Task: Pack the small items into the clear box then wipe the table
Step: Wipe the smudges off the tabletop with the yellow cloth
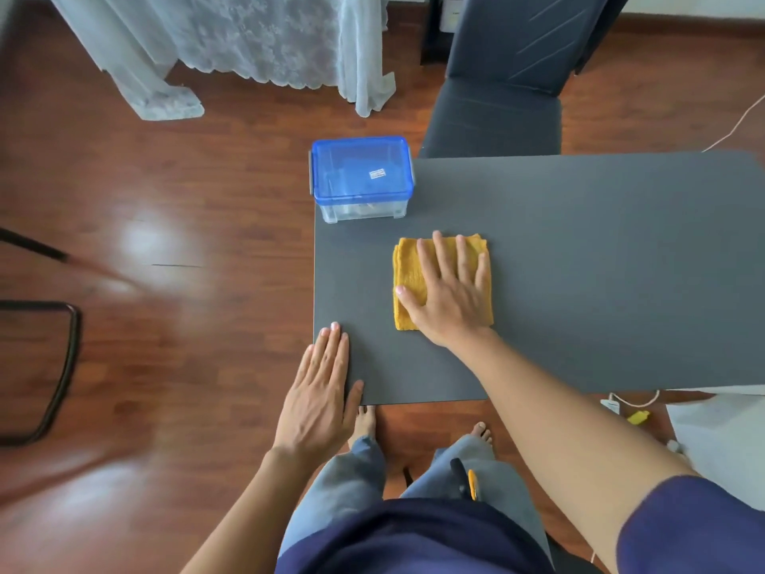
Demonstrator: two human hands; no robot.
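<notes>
A clear box (pixel 361 211) with a blue lid (pixel 362 169) closed on it stands at the far left corner of the dark grey table (pixel 579 263); small items show faintly through its wall. A folded yellow cloth (pixel 407 267) lies flat on the table in front of the box. My right hand (pixel 451 292) presses flat on the cloth, fingers spread. At the table's near left corner rests my left hand (pixel 321 391), flat and holding nothing, its fingers lying along the left edge.
A dark upholstered chair (pixel 496 113) stands behind the table's far edge. Wooden floor (pixel 165 200) lies to the left, with a black metal frame (pixel 62 366) at the far left. White cable and a yellow object (pixel 637 417) lie on the floor right of my feet.
</notes>
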